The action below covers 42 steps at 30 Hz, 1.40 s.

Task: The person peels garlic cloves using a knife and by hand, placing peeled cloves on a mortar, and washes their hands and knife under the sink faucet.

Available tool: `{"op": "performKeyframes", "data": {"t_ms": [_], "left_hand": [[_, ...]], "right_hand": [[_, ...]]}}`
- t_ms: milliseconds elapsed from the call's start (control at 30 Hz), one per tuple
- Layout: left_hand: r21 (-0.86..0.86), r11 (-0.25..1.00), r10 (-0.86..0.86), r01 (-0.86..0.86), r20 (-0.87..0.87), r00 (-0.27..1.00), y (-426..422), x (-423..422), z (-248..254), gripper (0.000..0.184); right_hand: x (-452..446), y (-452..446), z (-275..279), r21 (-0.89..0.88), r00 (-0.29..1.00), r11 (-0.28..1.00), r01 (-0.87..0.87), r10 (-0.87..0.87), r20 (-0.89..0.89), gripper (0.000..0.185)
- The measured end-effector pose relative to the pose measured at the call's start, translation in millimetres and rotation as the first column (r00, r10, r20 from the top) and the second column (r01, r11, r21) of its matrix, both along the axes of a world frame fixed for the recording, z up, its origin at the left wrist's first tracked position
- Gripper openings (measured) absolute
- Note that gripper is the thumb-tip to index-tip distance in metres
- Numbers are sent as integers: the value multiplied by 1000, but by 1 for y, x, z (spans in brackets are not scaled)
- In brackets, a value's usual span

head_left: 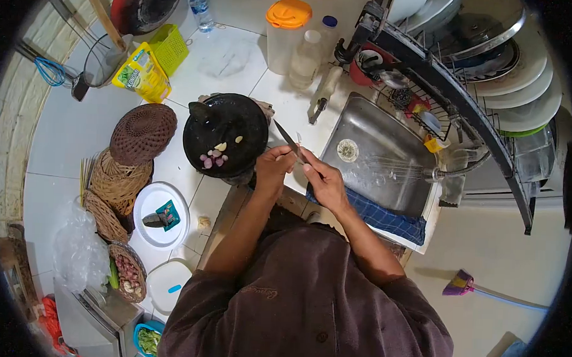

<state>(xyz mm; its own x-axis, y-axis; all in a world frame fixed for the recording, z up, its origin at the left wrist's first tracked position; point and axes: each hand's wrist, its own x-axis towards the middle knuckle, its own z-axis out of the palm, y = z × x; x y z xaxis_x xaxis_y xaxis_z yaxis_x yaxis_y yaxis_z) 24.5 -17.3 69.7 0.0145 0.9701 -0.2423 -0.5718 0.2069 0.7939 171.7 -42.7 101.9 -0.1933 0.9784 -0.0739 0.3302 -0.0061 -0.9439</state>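
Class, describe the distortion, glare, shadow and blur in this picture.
In the head view, the left wall bows and the corners are black; there too, the sink shines, the water blurs into streaks, and the broom casts a shadow.

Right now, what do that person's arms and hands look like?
The person wears a dark brown shirt whose loose, matching sleeves leave the forearms bare. The left hand and right hand have no gloves, and I see no watch on either wrist. Small lettering on the shirt's front is too tiny to read.
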Motion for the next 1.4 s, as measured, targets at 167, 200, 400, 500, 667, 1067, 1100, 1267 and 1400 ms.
{"op": "performKeyframes", "data": {"t_ms": [167, 200, 400, 500, 667, 1067, 1100, 1267, 1400], "left_hand": [[-33, 999, 2, 1, 83, 997, 1, 0, 5, 21], [-29, 999, -10, 13, 95, 995, 1, -1, 6, 21], [-63, 997, -27, 35, 127, 992, 5, -1, 9, 24], [-93, 994, -42, 56, 146, 988, 6, -1, 8, 23], [-28, 997, -67, 73, 190, 980, 4, 0, -11, 27], [77, 997, -33, 31, 28, 999, -2, 4, 3, 22], [65, 998, -27, 26, 18, 999, -2, 4, 3, 22], [44, 999, -18, 16, 49, 999, -4, 4, 5, 21], [-37, 999, 15, -13, 55, 998, -7, 6, 12, 19]], "right_hand": [[1, 2, 5, -178, 985, 982, 63, -89, -146, 37], [1, 3, 5, -211, 981, 975, 68, -104, -163, 37], [2, -1, -2, 75, 997, 997, 15, -9, -72, 39], [-1, -2, 5, 101, 1000, 995, 7, -7, 6, 42], [0, -4, 13, 67, 993, 998, 17, -25, 117, 45], [1, -4, 20, -29, 998, 999, 26, -24, 52, 41], [1, -5, 18, -23, 997, 999, 34, -33, 63, 41], [-5, -7, 18, 50, 971, 992, 114, -122, 205, 38], [-11, -9, 35, -48, 969, 988, 145, -132, 207, 35]]}}
